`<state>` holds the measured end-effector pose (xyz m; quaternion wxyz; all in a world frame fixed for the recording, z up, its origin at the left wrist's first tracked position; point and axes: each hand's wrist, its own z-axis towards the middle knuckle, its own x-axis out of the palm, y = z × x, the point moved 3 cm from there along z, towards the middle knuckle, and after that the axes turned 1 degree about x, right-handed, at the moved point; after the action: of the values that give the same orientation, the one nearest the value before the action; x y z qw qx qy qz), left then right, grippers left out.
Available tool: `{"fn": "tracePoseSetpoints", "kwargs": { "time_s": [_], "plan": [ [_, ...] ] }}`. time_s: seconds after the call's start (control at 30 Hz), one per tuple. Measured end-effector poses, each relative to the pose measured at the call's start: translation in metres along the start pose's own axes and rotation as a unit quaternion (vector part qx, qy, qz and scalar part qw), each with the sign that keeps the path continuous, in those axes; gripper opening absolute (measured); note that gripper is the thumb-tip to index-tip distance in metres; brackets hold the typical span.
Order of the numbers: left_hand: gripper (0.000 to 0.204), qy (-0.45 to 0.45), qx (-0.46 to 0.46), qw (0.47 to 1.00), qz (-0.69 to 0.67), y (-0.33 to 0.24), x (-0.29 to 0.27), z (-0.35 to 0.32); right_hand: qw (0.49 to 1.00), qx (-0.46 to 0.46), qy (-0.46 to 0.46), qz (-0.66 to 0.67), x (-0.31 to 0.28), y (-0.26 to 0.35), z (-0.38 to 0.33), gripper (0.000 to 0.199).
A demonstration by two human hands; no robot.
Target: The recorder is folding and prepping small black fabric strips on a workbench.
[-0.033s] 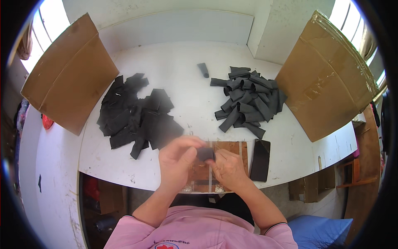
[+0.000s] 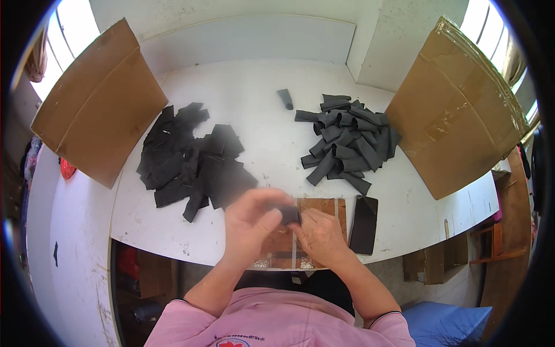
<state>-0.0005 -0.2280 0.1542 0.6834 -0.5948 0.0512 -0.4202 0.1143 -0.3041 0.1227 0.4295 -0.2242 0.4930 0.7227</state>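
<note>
Both hands meet over the near edge of the table (image 2: pixel 243 87), closed together on one small black piece (image 2: pixel 291 215). The left hand (image 2: pixel 250 222) curls its fingers around the piece from the left, and the right hand (image 2: pixel 319 236) pinches it from the right, thumb on top. The piece looks partly rolled or folded, though the fingers hide most of it.

Just under the hands lies a brown board (image 2: pixel 324 207) with pale strips across it, and touching its right side is a dark flat slab (image 2: pixel 364 224) (possibly a phone, screen off).

Farther out, a flat pile (image 2: pixel 193 159) of loose black pieces spreads on the left of the table, and a rolled pile (image 2: pixel 347 141) of short black tubes sits on the right. One roll (image 2: pixel 285 99) lies alone, far of both piles. The rolled heap is already sizeable, yet the flat heap looks at least as large, so the work seems roughly midway.

Cardboard sheets stand at both ends: a left box flap (image 2: pixel 95 104) and a right box flap (image 2: pixel 457 110).
</note>
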Motion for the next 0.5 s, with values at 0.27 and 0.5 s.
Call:
{"fn": "tracePoseSetpoints", "kwargs": {
  "time_s": [0.27, 0.5],
  "plan": [
    [0.01, 0.06, 0.069, 0.98, 0.175, -0.005, -0.002, 0.01, 0.99, -0.034, -0.119, -0.063, -0.015, 0.02, 0.007, 0.022],
    [0.007, 0.024, 0.114, 0.969, 0.217, -0.009, 0.001, 0.008, 0.987, -0.087, -0.061, -0.117, -0.004, 0.009, 0.006, 0.02]
  ]
}}
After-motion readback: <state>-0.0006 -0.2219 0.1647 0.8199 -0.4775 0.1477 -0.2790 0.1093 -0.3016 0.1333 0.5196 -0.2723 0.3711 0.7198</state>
